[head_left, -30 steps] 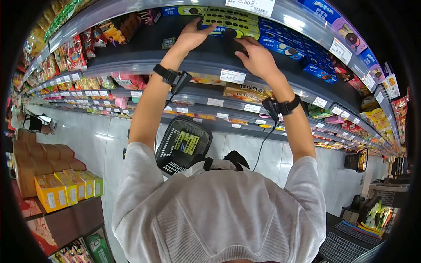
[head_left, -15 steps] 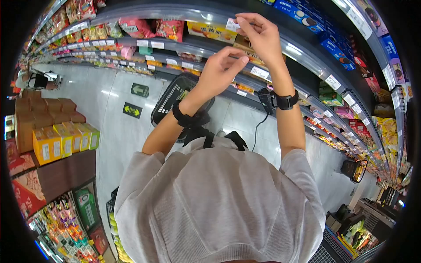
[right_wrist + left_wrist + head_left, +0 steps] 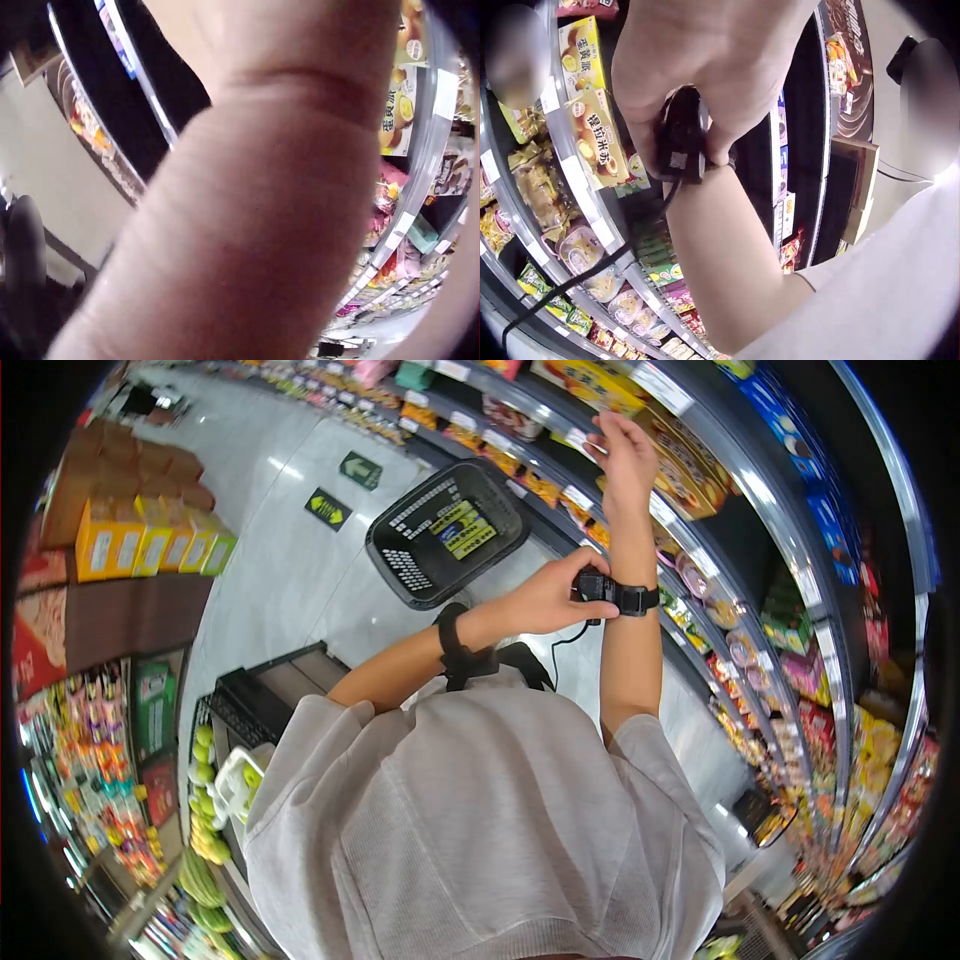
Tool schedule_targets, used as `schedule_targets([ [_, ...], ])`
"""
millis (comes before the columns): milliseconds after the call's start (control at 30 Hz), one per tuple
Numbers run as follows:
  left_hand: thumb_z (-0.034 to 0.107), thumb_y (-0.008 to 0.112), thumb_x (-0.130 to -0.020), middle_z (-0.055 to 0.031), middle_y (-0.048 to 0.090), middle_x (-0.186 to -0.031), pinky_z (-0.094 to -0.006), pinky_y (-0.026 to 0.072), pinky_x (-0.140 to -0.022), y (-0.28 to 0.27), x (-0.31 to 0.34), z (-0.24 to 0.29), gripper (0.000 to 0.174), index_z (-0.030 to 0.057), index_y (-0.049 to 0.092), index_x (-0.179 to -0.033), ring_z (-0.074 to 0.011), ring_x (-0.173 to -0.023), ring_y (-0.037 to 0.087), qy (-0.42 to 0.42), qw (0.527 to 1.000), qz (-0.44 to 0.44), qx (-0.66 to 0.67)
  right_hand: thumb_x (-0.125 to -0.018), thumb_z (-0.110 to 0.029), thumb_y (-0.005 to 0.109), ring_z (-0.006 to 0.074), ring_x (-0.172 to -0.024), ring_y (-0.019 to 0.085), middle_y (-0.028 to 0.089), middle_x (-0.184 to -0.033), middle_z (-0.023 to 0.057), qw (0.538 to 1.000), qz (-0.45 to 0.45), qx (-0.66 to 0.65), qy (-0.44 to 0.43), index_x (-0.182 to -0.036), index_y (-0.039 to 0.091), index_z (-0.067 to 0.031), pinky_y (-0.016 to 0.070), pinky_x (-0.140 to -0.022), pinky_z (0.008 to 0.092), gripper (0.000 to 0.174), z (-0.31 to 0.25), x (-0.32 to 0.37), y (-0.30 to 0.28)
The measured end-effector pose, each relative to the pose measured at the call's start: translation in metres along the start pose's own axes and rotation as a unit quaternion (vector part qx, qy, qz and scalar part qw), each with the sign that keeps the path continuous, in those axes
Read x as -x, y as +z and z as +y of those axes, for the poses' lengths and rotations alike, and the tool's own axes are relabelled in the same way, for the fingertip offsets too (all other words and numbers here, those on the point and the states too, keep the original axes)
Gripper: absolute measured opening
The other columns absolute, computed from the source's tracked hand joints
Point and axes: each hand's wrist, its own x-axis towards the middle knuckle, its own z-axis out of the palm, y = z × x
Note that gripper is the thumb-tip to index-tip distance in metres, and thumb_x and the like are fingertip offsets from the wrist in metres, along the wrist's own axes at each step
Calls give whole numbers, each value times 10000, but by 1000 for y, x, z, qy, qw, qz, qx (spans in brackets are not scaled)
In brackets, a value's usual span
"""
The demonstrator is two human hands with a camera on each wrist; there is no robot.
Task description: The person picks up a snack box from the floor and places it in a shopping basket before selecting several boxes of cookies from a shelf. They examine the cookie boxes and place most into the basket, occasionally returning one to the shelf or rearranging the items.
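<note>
My left hand (image 3: 548,598) reaches across to the right wrist and grips the small black wrist camera (image 3: 681,150) between thumb and fingers. A black strap (image 3: 636,600) holds that camera on the right forearm, and a thin cable (image 3: 577,279) trails from it. The right hand (image 3: 630,465) is raised in front of the shelves, its fingers loosely bent and holding nothing. In the right wrist view, skin of a hand or wrist fills most of the picture. On the floor stands a black shopping basket (image 3: 410,592) with several green and yellow cookie boxes (image 3: 468,536) inside.
Shelves of packaged snacks curve along the right, with yellow cake boxes (image 3: 690,465) near the right hand and blue cookie boxes (image 3: 785,435) beyond. Orange and yellow cartons (image 3: 108,550) stand at the left. Green fruit (image 3: 202,775) lies in a stand at the lower left.
Both hands have come away from the cookie boxes on the shelf. The left hand has moved to the right wrist and taken hold of the camera there. The view has turned toward the basket.
</note>
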Motion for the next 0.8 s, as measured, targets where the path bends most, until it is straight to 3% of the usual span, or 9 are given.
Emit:
schedule_targets([
  [67,140,830,-865,-54,629,-1122,-277,563,-812,-9,13,-10,455,32,532,-1191,-100,-1003,624,11,1000,27,-1,-955,-125,693,161,-787,676,703,-1005,80,1000,-29,5,9,-1050,700,4,573,-732,308,160,18,0,15],
  [200,188,829,-875,-43,632,-1041,-267,542,-754,-39,40,-21,423,35,536,-1140,-83,-900,618,-32,992,43,111,-938,-180,721,156,-749,687,704,-996,74,980,-53,190,-37,-1035,708,-7,564,-703,292,199,78,-8,50],
  [267,186,831,-873,-35,634,-1026,-259,529,-728,-65,50,-33,413,39,545,-1133,-84,-888,621,-3,997,73,4,-936,-173,722,151,-753,699,709,-974,77,882,-62,426,-189,-1018,714,-12,567,-686,287,181,112,-9,69],
  [300,196,833,-872,-34,634,-1032,-248,515,-707,-79,54,-38,414,39,554,-1135,-78,-884,620,2,996,85,37,-942,-167,711,152,-740,691,709,-943,72,915,-89,368,-141,-993,715,-8,563,-674,288,167,126,-10,85],
  [333,196,833,-872,-34,634,-1032,-248,515,-707,-96,59,-42,414,39,554,-1135,-78,-884,620,2,995,90,42,-942,-167,711,152,-740,691,709,-943,72,913,-94,372,-139,-993,715,-8,563,-674,288,167,138,-10,99],
  [400,216,831,-874,-23,635,-1036,-242,503,-689,-134,69,-50,417,42,572,-1151,-65,-853,605,-7,990,106,96,-949,-160,698,153,-744,680,704,-925,57,976,-94,194,30,-1021,706,-4,559,-662,284,172,161,-6,129],
  [433,235,832,-871,-5,635,-1039,-228,481,-658,-153,73,-54,419,53,594,-1164,-50,-817,582,-15,988,121,98,-950,-155,698,143,-746,669,697,-909,41,984,-70,134,91,-1046,694,-13,566,-657,282,171,172,-5,145],
  [533,242,840,-862,7,633,-1053,-216,465,-647,-208,88,-69,426,61,607,-1169,-42,-810,567,-46,984,114,125,-961,-140,688,147,-752,667,703,-931,57,972,-91,118,180,-1076,693,-25,578,-683,302,163,214,-7,179],
  [800,237,782,-924,-52,636,-1059,-254,527,-773,-288,83,-128,477,22,512,-1253,-98,-965,631,-6,974,119,191,-960,-153,685,128,-796,663,712,-1001,65,936,-91,213,264,-1132,669,-30,588,-715,304,212,314,-26,213],
])
